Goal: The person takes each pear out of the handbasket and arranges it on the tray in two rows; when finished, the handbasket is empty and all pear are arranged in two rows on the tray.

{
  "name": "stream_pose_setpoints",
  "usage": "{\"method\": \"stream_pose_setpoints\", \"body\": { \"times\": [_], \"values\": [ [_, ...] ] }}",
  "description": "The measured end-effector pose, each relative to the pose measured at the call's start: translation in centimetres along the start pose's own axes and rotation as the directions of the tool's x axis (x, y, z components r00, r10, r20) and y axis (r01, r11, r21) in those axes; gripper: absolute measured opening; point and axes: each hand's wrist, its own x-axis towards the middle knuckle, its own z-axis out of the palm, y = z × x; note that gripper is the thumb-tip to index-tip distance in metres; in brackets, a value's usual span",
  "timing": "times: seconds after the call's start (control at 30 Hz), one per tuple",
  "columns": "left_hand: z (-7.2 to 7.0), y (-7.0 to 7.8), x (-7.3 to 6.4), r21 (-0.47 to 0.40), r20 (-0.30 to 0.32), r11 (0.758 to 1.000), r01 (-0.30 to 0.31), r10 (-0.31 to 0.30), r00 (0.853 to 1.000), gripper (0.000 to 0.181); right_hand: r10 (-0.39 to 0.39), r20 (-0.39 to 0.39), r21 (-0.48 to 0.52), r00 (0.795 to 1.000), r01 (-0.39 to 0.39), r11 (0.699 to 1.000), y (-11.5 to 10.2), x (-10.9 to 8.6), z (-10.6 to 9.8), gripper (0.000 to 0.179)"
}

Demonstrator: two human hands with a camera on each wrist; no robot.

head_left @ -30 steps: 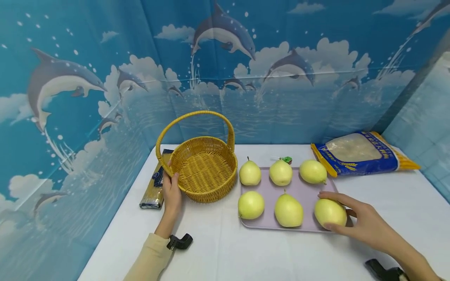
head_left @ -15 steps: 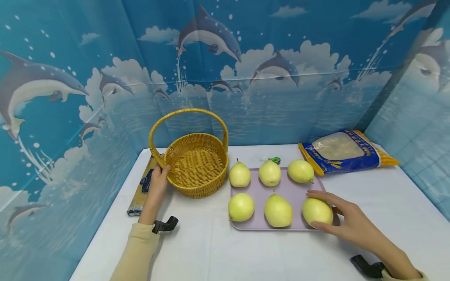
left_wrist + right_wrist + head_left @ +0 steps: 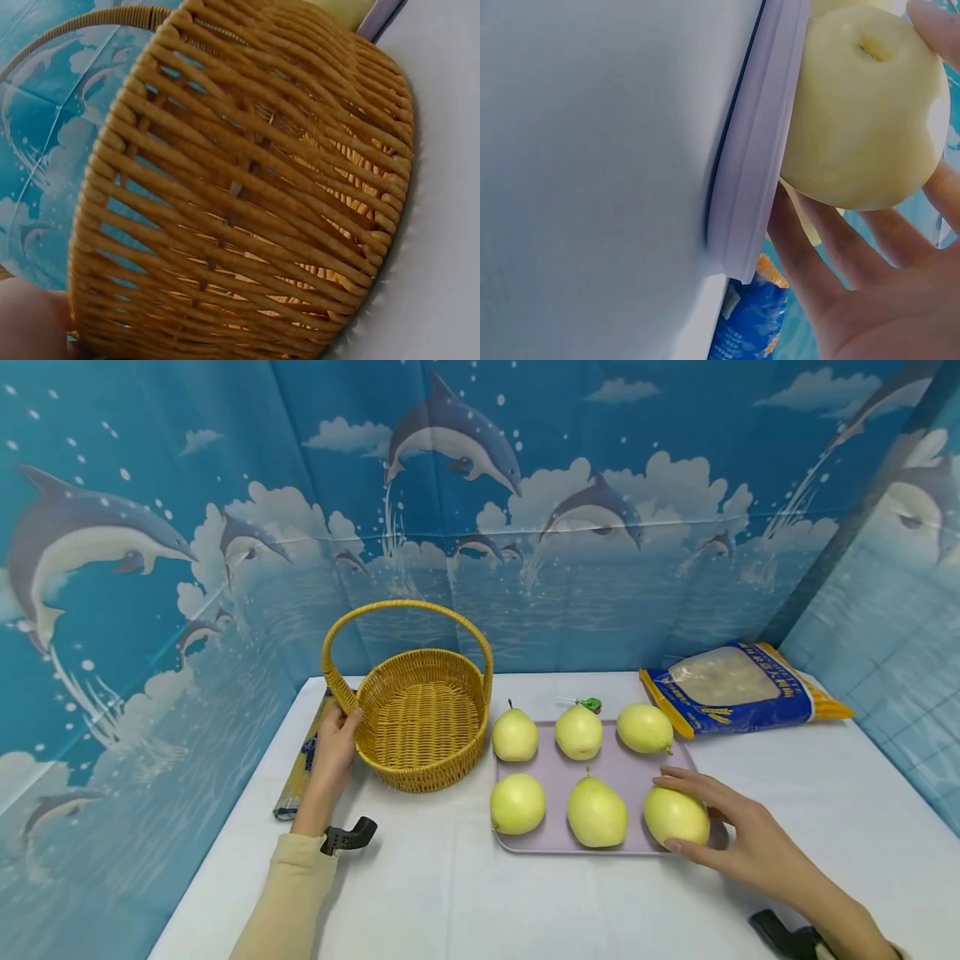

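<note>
In the head view my left hand [image 3: 333,752] grips a golden woven basket [image 3: 427,727] at its left side, where the tall handle meets the rim. Nothing lies in the basket. The left wrist view shows its woven wall [image 3: 247,180] close up, with part of the hand at the lower left. My right hand [image 3: 731,827] holds a yellow-green pear [image 3: 675,817] at the front right of a lilac tray [image 3: 547,843], thumb on the near side and fingers on the far side. In the right wrist view that pear [image 3: 866,112] sits just beside the tray rim [image 3: 754,150].
Several other pears, one of them front centre [image 3: 596,814], lie in two rows on the tray. A blue and yellow bag [image 3: 735,689] is at the back right. A gold package [image 3: 296,777] lies left of the basket, and a small green-wrapped lollipop [image 3: 588,703] behind the tray.
The head view has swung a little to the right. My left hand has shifted slightly outward at the basket's left side. My right hand stays at the same pear.
</note>
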Motion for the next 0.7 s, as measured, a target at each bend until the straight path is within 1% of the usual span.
{"method": "stream_pose_setpoints", "body": {
  "times": [0.13,0.23,0.27,0.37,0.47,0.53,0.6,0.63,0.7],
  "values": [
    [0.2,0.6,-1.1,0.112,-0.066,0.992,-0.056,0.064,0.996,0.057,0.01,0.003,0.002,1.0,-0.01,1.0,0.2,-0.2,0.2,0.075],
    [0.3,1.2,-2.2,0.179,-0.12,0.978,-0.106,0.128,0.984,0.058,0.009,0.005,0.022,1.0,-0.009,1.0,0.1,-0.1,0.4,0.077],
    [0.3,1.5,-2.6,0.185,-0.138,0.976,-0.117,0.144,0.98,0.06,0.008,0.004,0.033,1.0,-0.008,0.999,0.1,-0.1,0.5,0.077],
    [0.3,2.2,-3.6,0.153,-0.175,0.972,-0.177,0.203,0.963,0.063,-0.005,0.001,0.059,1.0,0.004,0.998,-0.1,0.0,0.7,0.079],
    [0.2,2.4,-4.4,0.136,-0.206,0.966,-0.222,0.247,0.947,0.067,0.0,0.0,0.074,1.0,0.0,0.997,-0.2,0.1,0.7,0.08],
    [0.0,2.4,-5.1,0.145,-0.217,0.959,-0.243,0.27,0.938,0.065,0.01,-0.005,0.071,1.0,-0.009,0.997,-0.1,0.1,0.6,0.08],
    [-0.3,2.1,-5.8,0.185,-0.213,0.952,-0.244,0.281,0.936,0.064,0.024,-0.017,0.061,1.0,-0.022,0.998,-0.1,0.1,0.4,0.08],
    [-0.5,2.0,-6.2,0.21,-0.208,0.946,-0.246,0.289,0.935,0.063,0.029,-0.022,0.052,0.999,-0.027,0.998,0.0,0.1,0.3,0.079],
    [-0.7,1.6,-7.0,0.265,-0.2,0.928,-0.262,0.318,0.927,0.061,0.029,-0.029,0.04,0.999,-0.028,0.999,0.2,0.1,0.0,0.079]
  ]
}}
